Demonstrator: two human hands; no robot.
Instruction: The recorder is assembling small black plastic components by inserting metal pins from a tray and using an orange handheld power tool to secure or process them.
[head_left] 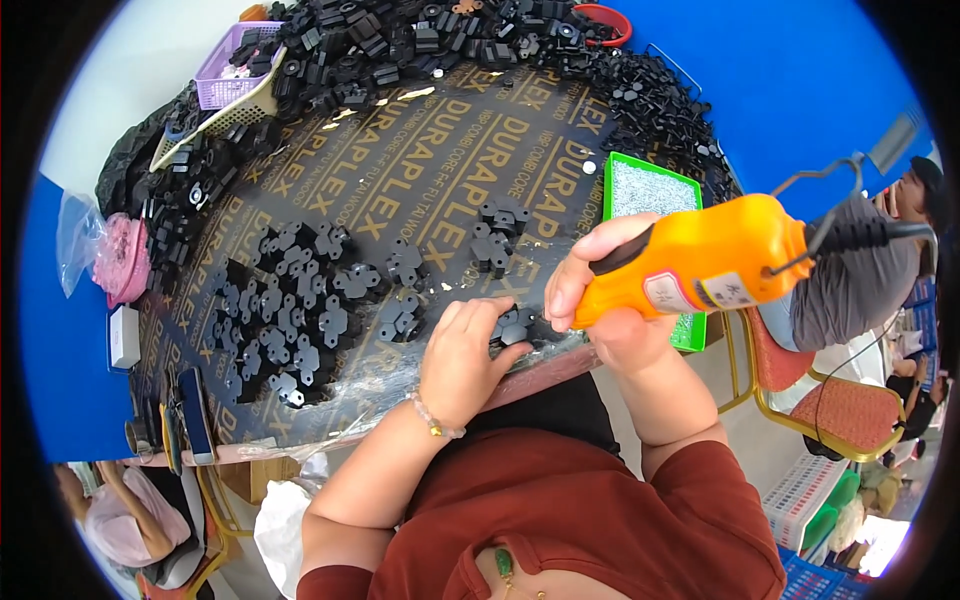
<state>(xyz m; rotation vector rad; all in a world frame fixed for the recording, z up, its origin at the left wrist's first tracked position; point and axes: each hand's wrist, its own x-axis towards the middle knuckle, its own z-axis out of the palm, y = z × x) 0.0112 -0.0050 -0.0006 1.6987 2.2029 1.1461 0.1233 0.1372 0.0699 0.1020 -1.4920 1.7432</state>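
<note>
My right hand (610,300) is wrapped round an orange electric screwdriver (715,255), whose black cord leads off to the right; its tip is hidden behind my fingers. At the table's near edge my left hand (463,352) is curled, thumb and fingers about a black plastic part (512,328). Just beyond it lie a few more black parts (492,245). To the left, a cluster of similar flat-topped black parts (290,310) covers the tabletop. A green tray (692,335) full of small silvery pieces, probably screws, sits partly behind the screwdriver.
Heaps of black parts (400,40) line the table's far side. Purple basket (215,92), cream basket (215,122) and pink bag (122,260) stand left. A phone (195,415) lies by the lower left edge. A metal hook (855,175) hangs above the screwdriver. People sit at both sides.
</note>
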